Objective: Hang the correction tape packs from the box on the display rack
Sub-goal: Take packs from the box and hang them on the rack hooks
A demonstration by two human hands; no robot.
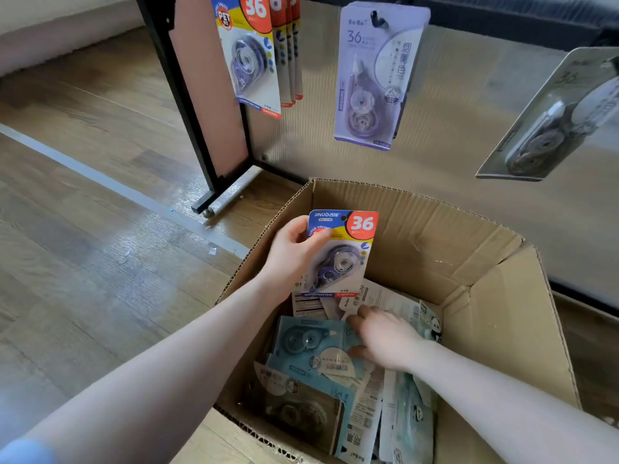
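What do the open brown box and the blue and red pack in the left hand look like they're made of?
The open brown box looks like matte corrugated cardboard: fluted layers show along its cut edges. The blue and red pack in the left hand seems glossy printed card with a clear plastic blister over the dispenser, judging by its sheen.

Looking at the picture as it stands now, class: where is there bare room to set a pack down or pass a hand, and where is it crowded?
Free: the wood floor left of the cardboard box, and the rack panel between the hanging red 36 packs and the lilac pack. Crowded: the box floor, covered with loose packs where the right hand rummages; the left hand holds a pack above them.
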